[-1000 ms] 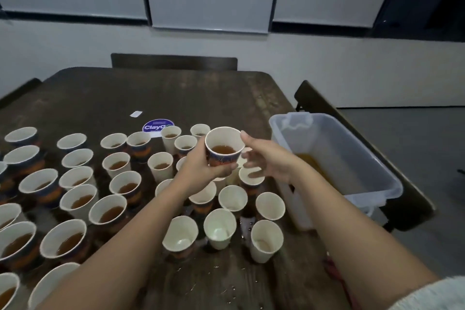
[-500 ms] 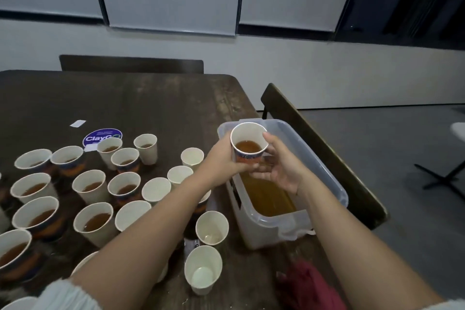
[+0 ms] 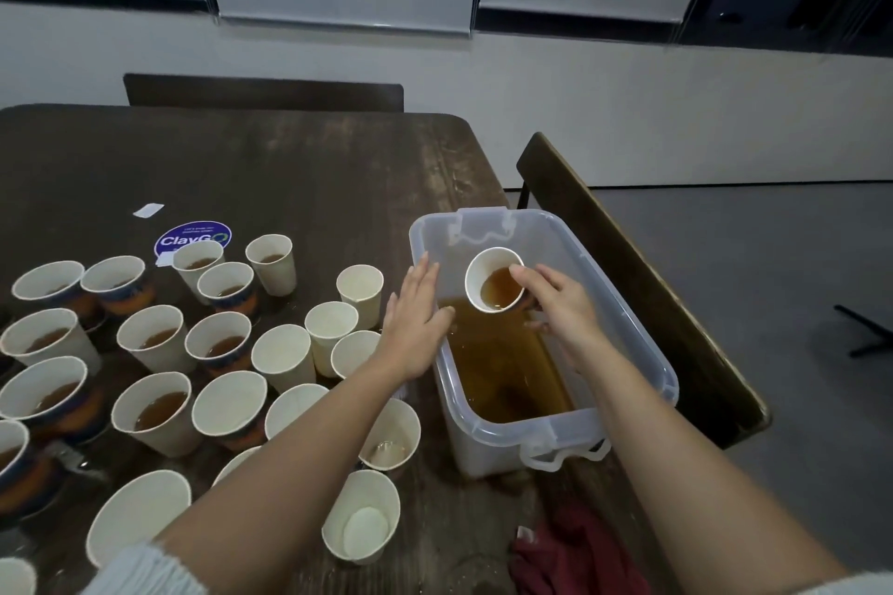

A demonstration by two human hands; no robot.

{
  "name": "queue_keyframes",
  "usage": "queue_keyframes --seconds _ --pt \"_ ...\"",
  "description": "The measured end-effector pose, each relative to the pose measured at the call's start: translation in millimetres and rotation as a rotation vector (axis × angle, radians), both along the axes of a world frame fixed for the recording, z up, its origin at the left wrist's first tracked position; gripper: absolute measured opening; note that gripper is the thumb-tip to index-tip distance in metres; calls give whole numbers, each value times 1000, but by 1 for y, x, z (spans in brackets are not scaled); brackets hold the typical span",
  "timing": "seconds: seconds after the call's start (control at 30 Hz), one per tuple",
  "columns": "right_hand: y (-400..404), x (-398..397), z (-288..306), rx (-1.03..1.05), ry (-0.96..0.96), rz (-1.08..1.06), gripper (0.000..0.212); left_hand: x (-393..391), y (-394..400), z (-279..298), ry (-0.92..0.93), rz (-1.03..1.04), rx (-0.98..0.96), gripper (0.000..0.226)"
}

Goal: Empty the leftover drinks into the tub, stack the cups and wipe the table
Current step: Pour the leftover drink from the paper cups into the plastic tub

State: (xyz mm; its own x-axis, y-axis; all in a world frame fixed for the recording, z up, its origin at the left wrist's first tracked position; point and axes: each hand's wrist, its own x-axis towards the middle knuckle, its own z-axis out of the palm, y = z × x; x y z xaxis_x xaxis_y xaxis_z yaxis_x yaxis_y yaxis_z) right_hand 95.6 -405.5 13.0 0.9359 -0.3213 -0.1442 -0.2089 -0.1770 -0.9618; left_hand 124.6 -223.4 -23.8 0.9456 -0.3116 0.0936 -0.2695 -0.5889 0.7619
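Lying at the near edge of the tabletop (image 3: 309,169) is a dark red cloth (image 3: 580,551), just in front of the clear tub (image 3: 642,338). Many paper cups (image 3: 227,353) stand on the left part, some with brown drink in them, some with none. The tub sits at the right edge and has brown drink inside. The left hand (image 3: 415,329) is flat and holds nothing, touching the tub's left wall. The right hand (image 3: 555,304) grips a tilted cup (image 3: 495,278) over the tub, with drink inside it. A round blue sticker (image 3: 193,239) lies farther back.
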Motion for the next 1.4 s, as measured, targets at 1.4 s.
queue_keyframes --seconds 1.4 --pt "-13 10 -17 -341 -37 -90 89 2 -4 -14 52 32 -212 67"
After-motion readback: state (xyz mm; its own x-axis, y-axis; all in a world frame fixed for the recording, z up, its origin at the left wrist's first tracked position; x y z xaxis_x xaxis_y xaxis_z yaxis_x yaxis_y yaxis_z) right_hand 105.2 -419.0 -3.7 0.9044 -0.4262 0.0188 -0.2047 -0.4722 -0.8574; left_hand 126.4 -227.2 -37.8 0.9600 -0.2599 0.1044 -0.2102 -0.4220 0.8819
